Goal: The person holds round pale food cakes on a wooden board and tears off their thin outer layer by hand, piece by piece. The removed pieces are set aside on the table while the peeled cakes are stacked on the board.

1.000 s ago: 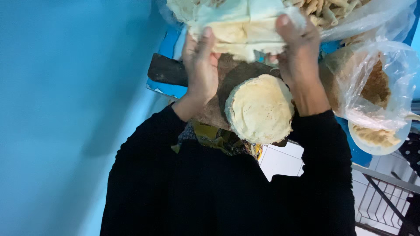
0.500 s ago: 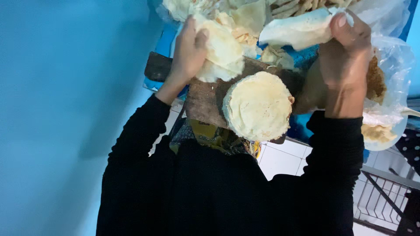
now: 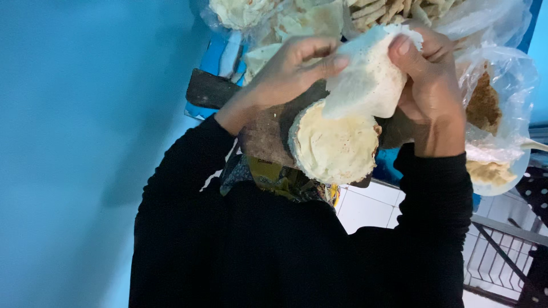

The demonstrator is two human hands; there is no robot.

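Both of our hands gripped one thin, pale flatbread sheet, speckled with dark flecks and folded loosely on itself. Our left hand was closed on the sheet's left edge, its fingertips pinching the fold from the side. Our right hand was closed around the sheet's upper right corner, thumb pressed on top and fingers curled behind it. We held the sheet raised, its lower edge hanging just above a round stack of flatbreads.

That stack sat on a dark, worn wooden board, close to the board's near edge and toward its right side; the board's handle-like end jutted out to the left. Both our forearms were in black sleeves, and a patterned yellow-green cloth showed just below the board's near edge.

Beyond the board's far edge lay clear plastic bags with more pale flatbreads and a pile of stick-shaped pieces. To the right of the board, just beside our right hand, another clear plastic bag held brown crumbly food. A blue wall filled the left side, and white floor tiles showed under the board's right end.
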